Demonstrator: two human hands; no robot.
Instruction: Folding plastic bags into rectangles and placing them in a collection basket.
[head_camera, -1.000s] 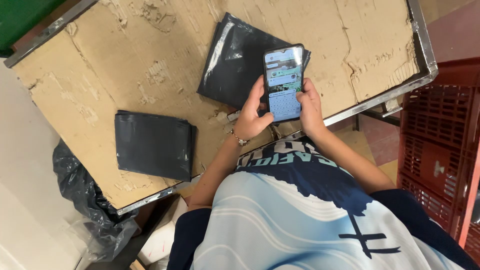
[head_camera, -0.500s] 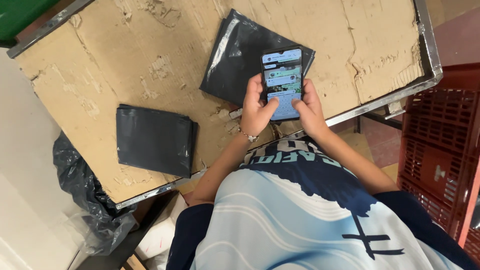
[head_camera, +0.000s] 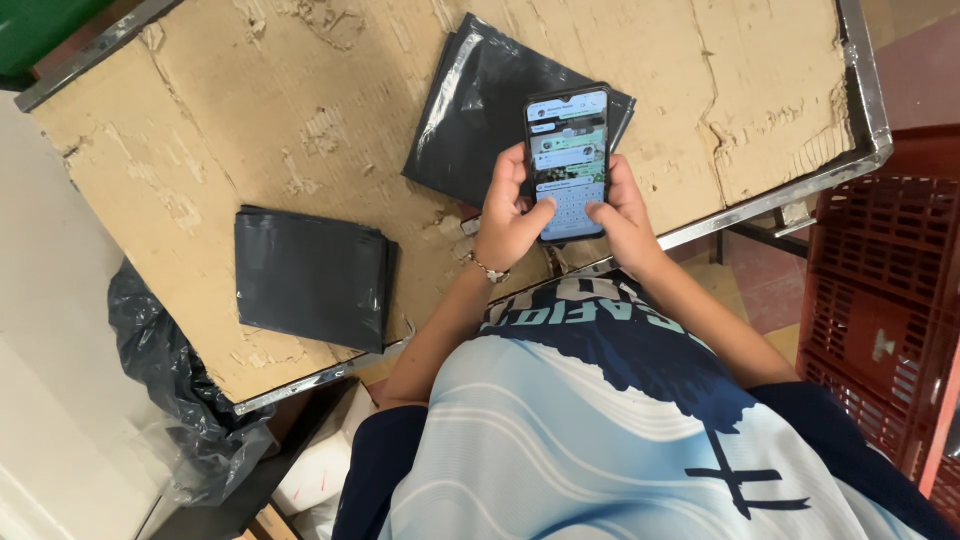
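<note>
Smartphone (head_camera: 567, 163) clamped betw. both hands, long axis pointing away from body. Left hand (head_camera: 510, 215) grips left edge, right hand (head_camera: 622, 212) right edge; thumbs on screen. Black folded bag (head_camera: 490, 110) on desk (head_camera: 300, 120) just beyond hands.

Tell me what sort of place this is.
Likely a packing or storeroom workspace: a metal-framed table topped with worn cardboard, folded black plastic bags, and a red plastic crate beside it.

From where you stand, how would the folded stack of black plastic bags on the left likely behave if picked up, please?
The folded stack of black bags looks like thin, glossy film, so it is probably floppy and slippery. Its layers may slide apart. It lies flat on the cardboard-covered table, so rolling seems unlikely.
</note>
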